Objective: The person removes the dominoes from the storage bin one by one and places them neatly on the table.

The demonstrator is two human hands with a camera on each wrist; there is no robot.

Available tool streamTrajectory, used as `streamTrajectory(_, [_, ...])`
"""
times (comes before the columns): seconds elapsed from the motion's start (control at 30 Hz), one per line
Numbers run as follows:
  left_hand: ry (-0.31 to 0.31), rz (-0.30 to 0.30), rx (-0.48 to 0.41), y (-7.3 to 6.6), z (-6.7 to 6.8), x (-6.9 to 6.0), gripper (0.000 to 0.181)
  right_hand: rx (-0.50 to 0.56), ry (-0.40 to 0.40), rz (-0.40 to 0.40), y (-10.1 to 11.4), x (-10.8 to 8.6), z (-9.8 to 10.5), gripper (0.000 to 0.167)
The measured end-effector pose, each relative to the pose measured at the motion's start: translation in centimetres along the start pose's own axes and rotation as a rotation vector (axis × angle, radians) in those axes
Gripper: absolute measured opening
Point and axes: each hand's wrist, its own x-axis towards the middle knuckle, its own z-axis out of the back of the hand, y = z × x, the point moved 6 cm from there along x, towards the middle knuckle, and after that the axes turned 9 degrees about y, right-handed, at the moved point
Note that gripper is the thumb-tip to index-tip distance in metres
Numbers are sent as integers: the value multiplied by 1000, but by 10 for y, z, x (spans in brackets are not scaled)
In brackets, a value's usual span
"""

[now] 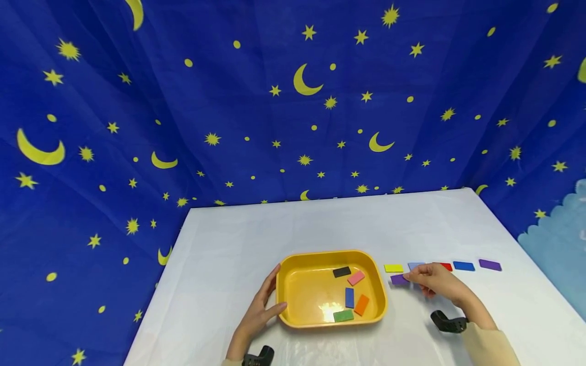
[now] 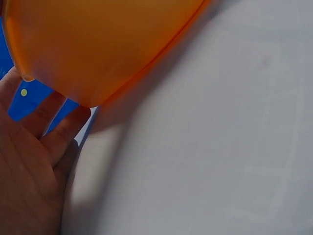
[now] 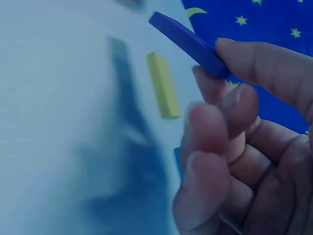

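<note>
Bench (image 1: 233, 234) topped in white carries a yellow plastic tray (image 1: 302, 287), a person's left hand (image 1: 259, 310) spread against its side, fingers extended, as the right hand (image 1: 439, 282) pinches a purple block (image 1: 398, 279) just right of the tray, near a row of five blocks (image 1: 464, 266); inside lie a black block (image 1: 341, 272), pink block (image 1: 355, 277), blue block (image 1: 350, 298), orange block (image 1: 361, 305) and green block (image 1: 344, 316); the step looks like a transfer between tray and row, direction unclear, the next move calling for a steady pinch

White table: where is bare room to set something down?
Free: the table behind the yellow tray, up to the curtain; also the tray's left half. Crowded: the tray's right half, with five blocks, and right of it, the block row and right hand.
</note>
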Motion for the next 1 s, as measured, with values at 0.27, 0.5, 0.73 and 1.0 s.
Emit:
streamTrajectory(0.27, [10,47,-5,-19,-2,-3,77,-39,29,-17,-7,-2,-9,33])
streamTrajectory(0.5, [28,-19,-13,-12,-1,-2,76,-79,-26,-75,-10,-2,-12,36])
streamTrajectory(0.73, [39,-48,-8,-5,0,-1,75,-91,-82,-137,-17,-2,-12,35])
streamTrajectory(1.0, [39,-45,-11,-5,-1,-1,76,-79,-116,-201,-23,-2,-11,37])
